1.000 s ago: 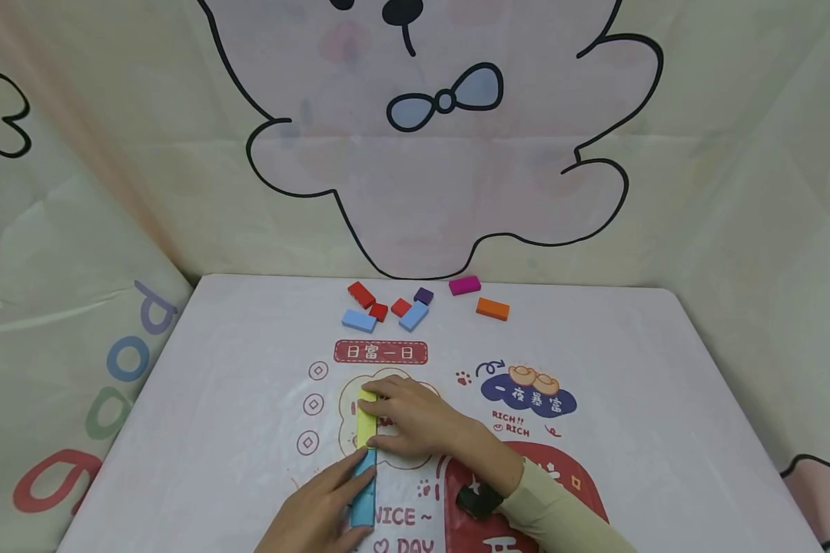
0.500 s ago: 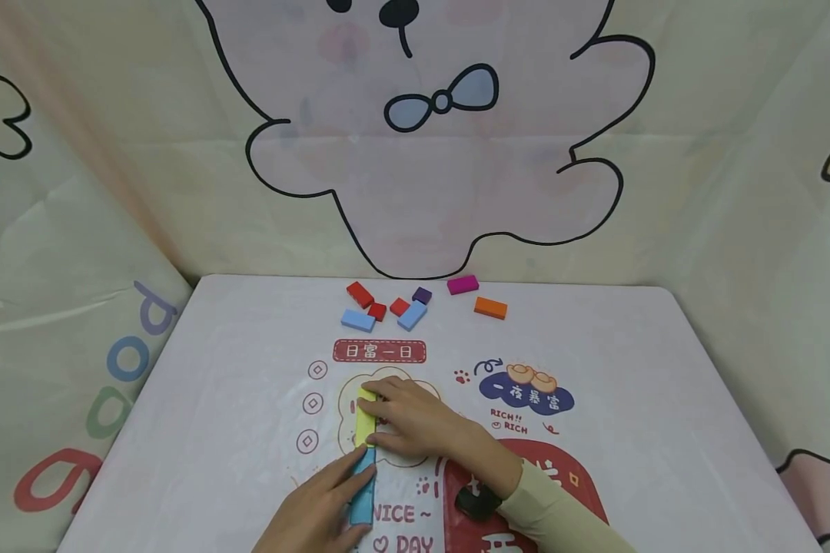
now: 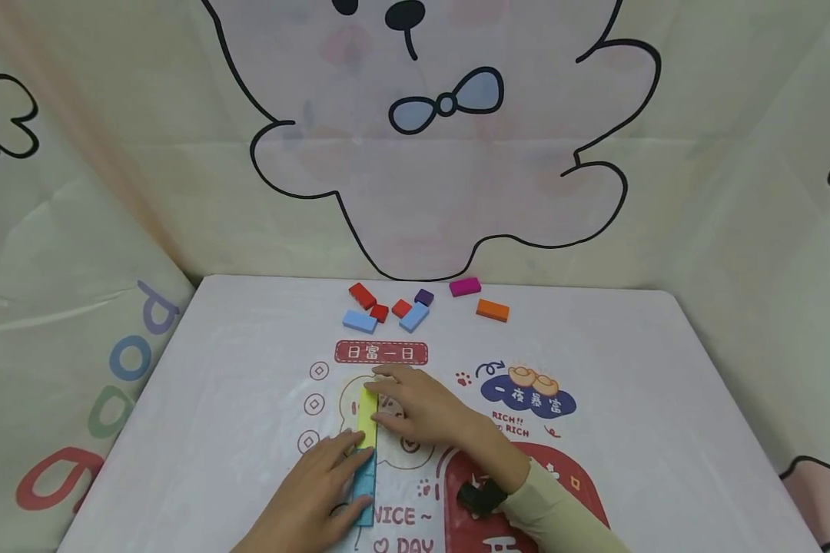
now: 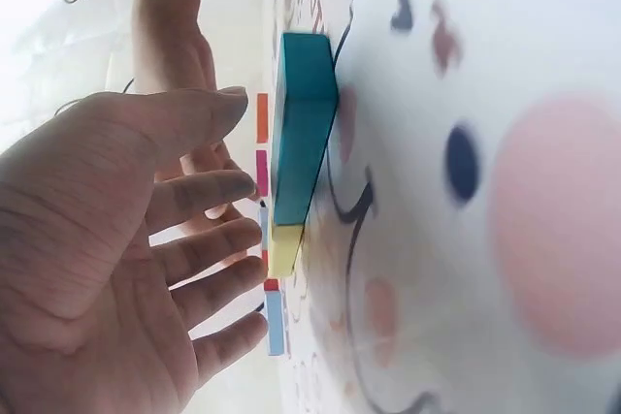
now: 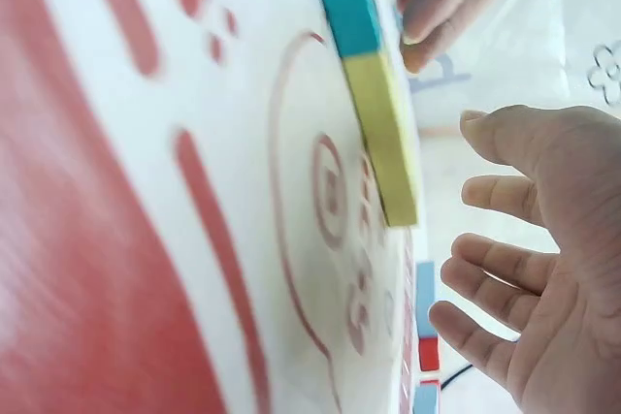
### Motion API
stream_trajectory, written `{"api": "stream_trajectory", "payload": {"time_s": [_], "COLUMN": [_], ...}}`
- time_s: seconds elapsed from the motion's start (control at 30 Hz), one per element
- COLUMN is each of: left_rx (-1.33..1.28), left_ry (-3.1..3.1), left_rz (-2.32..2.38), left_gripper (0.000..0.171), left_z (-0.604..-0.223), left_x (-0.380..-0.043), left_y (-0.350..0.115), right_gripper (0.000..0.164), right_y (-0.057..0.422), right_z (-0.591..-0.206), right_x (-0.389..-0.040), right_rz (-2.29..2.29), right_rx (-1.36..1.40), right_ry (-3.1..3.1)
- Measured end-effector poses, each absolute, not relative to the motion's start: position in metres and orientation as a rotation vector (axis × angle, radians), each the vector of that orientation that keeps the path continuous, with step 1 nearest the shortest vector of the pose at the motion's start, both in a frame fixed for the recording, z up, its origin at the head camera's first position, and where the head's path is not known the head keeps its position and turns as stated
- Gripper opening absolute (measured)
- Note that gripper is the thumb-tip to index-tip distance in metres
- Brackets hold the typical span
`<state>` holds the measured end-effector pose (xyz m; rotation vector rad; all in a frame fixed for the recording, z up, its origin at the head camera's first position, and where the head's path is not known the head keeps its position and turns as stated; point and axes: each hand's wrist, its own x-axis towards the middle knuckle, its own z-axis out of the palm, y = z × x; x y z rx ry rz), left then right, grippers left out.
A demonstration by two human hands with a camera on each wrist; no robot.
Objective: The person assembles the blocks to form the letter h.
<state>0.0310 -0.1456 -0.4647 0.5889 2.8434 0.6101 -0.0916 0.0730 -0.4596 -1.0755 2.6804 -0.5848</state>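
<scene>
A yellow block and a teal block lie end to end in a straight line on the printed white tabletop. My left hand hovers beside the teal block, its fingers extended and loose; the left wrist view shows a gap between thumb and teal block. Over the far end of the yellow block is my right hand, fingers spread. From the right wrist, the yellow block stands apart from that hand's fingertips. Neither hand grips anything.
Toward the table's back edge lie several loose blocks: light blue ones, red ones, a purple one, a magenta one and an orange one. A printed cloth backdrop rises behind the table.
Both hands have loosened from the blocks. The right hand's fingers have lifted and spread off the yellow block, and the left hand has drawn slightly leftward from the teal one. The blocks stay put.
</scene>
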Motion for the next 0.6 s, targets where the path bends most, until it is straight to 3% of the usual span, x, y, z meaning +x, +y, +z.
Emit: {"api": "stream_trajectory", "payload": {"time_s": [0.27, 0.6], "left_rx": [0.653, 0.682], "left_ry": [2.791, 2.725], "left_rz": [0.575, 0.593], "left_gripper": [0.068, 0.091], "left_z": [-0.454, -0.451], "left_x": [0.003, -0.017], "left_y": [-0.148, -0.143], "right_gripper": [0.058, 0.053], "right_y": [0.083, 0.090], "right_z": [-0.452, -0.456], "right_x": [-0.111, -0.142], "right_rz": [-0.774, -0.870], "right_rx": [-0.880, -0.775], "right_ry": [2.686, 2.825]}}
